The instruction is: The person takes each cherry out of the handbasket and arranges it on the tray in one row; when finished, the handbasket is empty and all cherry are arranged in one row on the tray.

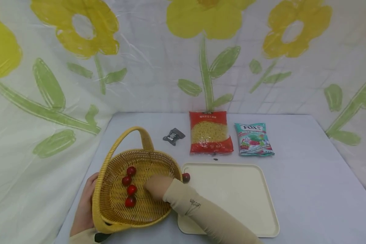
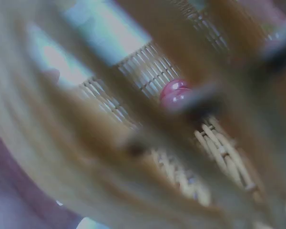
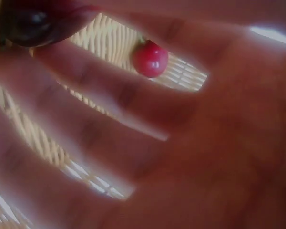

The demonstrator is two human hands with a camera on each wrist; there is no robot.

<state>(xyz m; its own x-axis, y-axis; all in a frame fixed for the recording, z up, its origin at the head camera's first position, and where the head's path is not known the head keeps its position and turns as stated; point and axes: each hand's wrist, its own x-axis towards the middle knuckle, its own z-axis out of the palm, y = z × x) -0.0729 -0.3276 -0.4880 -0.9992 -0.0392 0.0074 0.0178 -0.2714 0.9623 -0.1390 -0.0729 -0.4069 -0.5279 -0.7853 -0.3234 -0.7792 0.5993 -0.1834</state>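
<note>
A yellow wicker basket point(image 1: 146, 217) with a tall handle stands at the left, several red cherries point(image 1: 131, 190) lying loose on its bottom. My left hand point(image 1: 84, 203) holds the basket's left side from outside; its fingertips are hidden behind the weave. Inside the basket is my right hand point(image 1: 158, 186), its fingers hidden in the head view. The right wrist view shows these fingers curved around a dark red cherry point(image 3: 38, 24) at the fingertips, with another cherry point(image 3: 151, 59) beyond them. One stemmed cherry point(image 1: 186, 177) lies on the cream tray point(image 1: 228, 200), beside the basket's right rim.
Behind the tray lie a red pasta bag point(image 1: 211, 132) and a teal candy bag point(image 1: 254, 139). A small black packet point(image 1: 174, 136) is behind the basket. The right forearm crosses the tray's lower left corner. A flowered cloth point(image 1: 158, 78) hangs at the back and sides.
</note>
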